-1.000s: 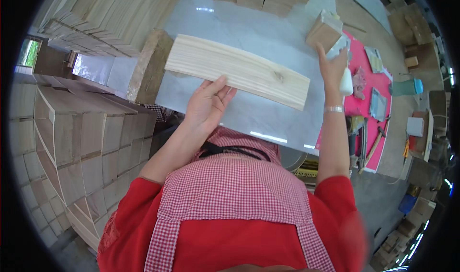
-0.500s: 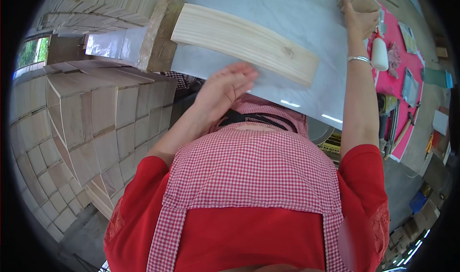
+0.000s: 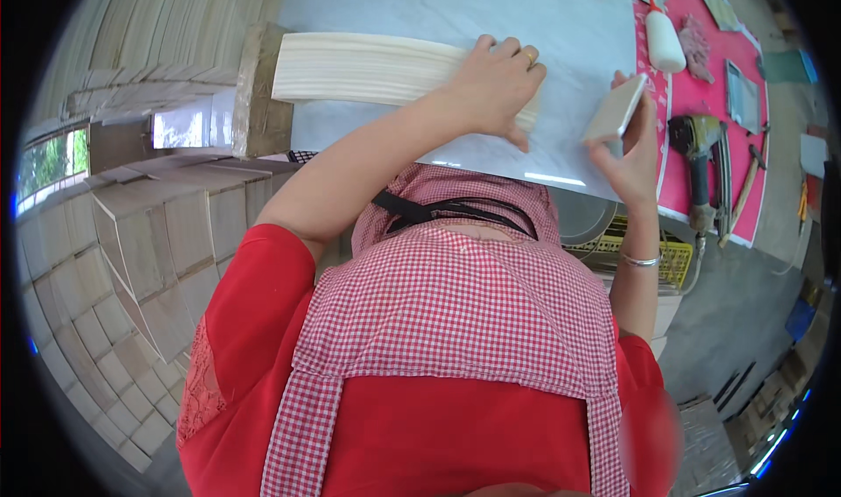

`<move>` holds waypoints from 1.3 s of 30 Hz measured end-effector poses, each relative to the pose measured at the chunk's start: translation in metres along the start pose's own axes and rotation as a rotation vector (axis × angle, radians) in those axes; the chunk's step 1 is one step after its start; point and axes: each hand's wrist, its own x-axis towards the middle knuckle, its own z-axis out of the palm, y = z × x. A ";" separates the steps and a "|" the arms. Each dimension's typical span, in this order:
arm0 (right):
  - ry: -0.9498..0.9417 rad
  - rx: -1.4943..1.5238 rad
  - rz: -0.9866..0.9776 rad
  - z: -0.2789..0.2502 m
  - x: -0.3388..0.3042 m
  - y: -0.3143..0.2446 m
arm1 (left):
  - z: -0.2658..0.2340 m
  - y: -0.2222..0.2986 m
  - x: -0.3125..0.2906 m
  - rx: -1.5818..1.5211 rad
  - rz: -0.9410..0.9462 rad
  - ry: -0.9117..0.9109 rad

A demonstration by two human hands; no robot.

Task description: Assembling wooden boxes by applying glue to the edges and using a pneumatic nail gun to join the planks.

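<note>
L hand (image 3: 495, 81) flat on plank (image 3: 368, 68); R hand (image 3: 635, 151) grip shut round small block (image 3: 616, 109) just right of plank. Block could slip if that grip loosens.

Open room is left on the pale tabletop (image 3: 455, 7) beyond the long plank (image 3: 368, 66), which is pinned by the left hand (image 3: 495, 81). To the right, passage is narrowed by the small board (image 3: 616, 109) held in the right hand (image 3: 632, 160), a glue bottle (image 3: 664, 42) and a nail gun (image 3: 696, 160). The left flank is walled by stacked wooden boxes (image 3: 158, 260).
</note>
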 end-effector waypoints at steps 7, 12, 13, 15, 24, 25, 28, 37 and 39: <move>-0.121 0.076 0.015 0.021 -0.010 -0.007 | -0.038 -0.001 -0.010 -0.266 0.010 0.077; -0.212 0.146 -0.041 0.046 0.001 -0.008 | -0.083 0.005 -0.031 -0.480 0.087 0.147; -0.223 0.155 -0.065 0.050 0.003 -0.008 | -0.084 0.007 -0.032 -0.468 0.089 0.138; -0.217 0.170 -0.071 0.055 0.005 -0.007 | -0.079 0.012 -0.030 -0.461 0.050 0.169; -0.212 0.185 -0.062 0.060 0.007 -0.007 | -0.073 0.012 -0.022 -0.363 0.008 0.175; -0.215 0.185 -0.066 0.060 0.007 -0.007 | -0.073 0.012 -0.021 -0.361 0.013 0.170; -0.211 0.175 -0.078 0.060 0.007 -0.005 | -0.070 0.012 -0.019 -0.378 0.002 0.162; -0.198 0.149 -0.116 0.060 0.007 -0.002 | -0.067 0.012 -0.017 -0.370 0.001 0.151; -0.200 0.144 -0.113 0.060 0.007 -0.003 | -0.068 0.013 -0.018 -0.373 -0.008 0.144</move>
